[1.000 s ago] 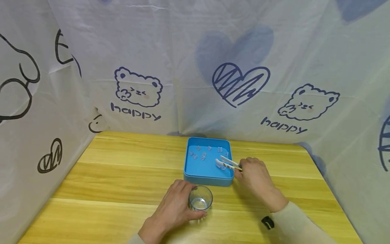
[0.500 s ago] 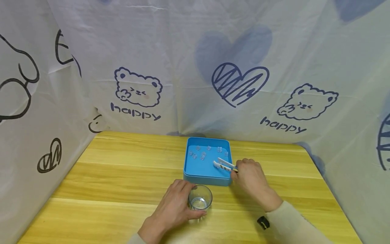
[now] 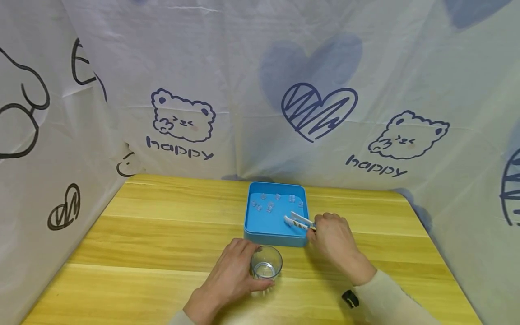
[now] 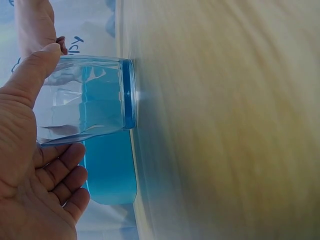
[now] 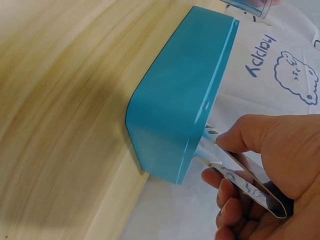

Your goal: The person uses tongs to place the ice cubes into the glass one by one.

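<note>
My left hand (image 3: 228, 274) holds an upright clear drinking glass (image 3: 266, 261) on the table, thumb on the near side and fingers on the far side. No cubes show inside the glass (image 4: 102, 97) in the left wrist view. My right hand (image 3: 335, 240) pinches tongs (image 3: 301, 219) with white tips between thumb and fingers. The arms of the tongs (image 5: 250, 190) stand a little apart, reaching over the right rim of a blue box (image 3: 275, 239). Their tips are low in its front right part, where I cannot tell what lies between them. Several small clear cubes (image 3: 270, 207) lie farther back in the box.
The box stands just beyond the glass on a yellow wood-grain table (image 3: 162, 225). A white cloth (image 3: 252, 90) with blue drawings hangs behind and at the sides. A small black object (image 3: 350, 299) shows beside the right sleeve (image 3: 390, 295).
My right hand has shifted slightly left and nearer with the tongs, their tips moving down over the front cubes, which no longer show. The left hand and glass have stayed put.
</note>
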Motion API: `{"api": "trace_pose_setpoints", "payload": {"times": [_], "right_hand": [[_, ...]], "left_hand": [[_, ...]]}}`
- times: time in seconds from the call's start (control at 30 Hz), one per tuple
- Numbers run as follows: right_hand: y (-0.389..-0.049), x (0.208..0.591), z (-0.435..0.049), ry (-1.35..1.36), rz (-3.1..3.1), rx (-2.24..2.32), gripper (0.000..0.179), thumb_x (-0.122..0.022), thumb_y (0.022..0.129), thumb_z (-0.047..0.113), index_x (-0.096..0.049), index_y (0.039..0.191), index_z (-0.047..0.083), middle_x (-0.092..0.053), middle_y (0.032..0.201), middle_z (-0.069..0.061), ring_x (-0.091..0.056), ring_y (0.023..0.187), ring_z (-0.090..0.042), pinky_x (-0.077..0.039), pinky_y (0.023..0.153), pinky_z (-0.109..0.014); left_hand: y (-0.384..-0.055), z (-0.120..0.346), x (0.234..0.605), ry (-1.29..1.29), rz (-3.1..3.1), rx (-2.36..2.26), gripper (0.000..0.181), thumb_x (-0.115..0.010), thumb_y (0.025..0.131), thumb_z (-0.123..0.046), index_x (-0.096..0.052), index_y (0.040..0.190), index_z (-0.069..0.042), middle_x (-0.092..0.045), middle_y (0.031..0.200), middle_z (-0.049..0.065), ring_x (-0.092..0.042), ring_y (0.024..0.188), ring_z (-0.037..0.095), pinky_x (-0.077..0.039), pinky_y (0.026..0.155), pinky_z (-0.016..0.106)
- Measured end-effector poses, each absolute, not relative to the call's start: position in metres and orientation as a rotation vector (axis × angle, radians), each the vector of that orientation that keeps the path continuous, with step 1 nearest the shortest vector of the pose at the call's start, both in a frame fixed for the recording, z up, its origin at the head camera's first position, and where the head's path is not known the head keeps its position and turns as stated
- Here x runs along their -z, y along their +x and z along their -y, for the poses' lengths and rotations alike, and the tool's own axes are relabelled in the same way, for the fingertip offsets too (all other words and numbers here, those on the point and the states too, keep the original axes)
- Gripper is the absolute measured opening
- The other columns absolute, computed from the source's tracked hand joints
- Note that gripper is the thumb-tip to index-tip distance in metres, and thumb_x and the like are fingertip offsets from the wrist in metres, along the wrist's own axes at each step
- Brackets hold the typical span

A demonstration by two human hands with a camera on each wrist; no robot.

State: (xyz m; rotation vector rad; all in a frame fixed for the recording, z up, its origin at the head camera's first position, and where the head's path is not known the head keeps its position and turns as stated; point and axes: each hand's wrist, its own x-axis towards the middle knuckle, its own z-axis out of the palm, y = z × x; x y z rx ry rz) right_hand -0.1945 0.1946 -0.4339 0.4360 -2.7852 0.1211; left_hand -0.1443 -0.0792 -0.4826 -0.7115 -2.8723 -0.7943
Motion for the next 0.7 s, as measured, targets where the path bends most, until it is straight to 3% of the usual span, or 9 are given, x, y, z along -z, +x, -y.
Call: {"api": "trace_pose_setpoints", "payload": {"times": [0.7], "right_hand": [[-0.1865, 0.4297, -0.1925, 0.426, 2.815, -0.1, 0.037, -0.08, 0.086, 0.019, -0.051, 0.066, 0.009, -0.041, 0.061, -0.001, -0.038, 0.057, -0.018, -0.035, 0.053, -0.03]], "left_hand": [[-0.1434, 0.0786, 0.4809, -0.696, 2.882, 0.81, 0.079, -0.088, 0.075, -0.062, -0.066, 0.13, -0.011, -0.065, 0.123, 0.001, -0.056, 0.12, 0.021, -0.05, 0.109, 0.046]]}}
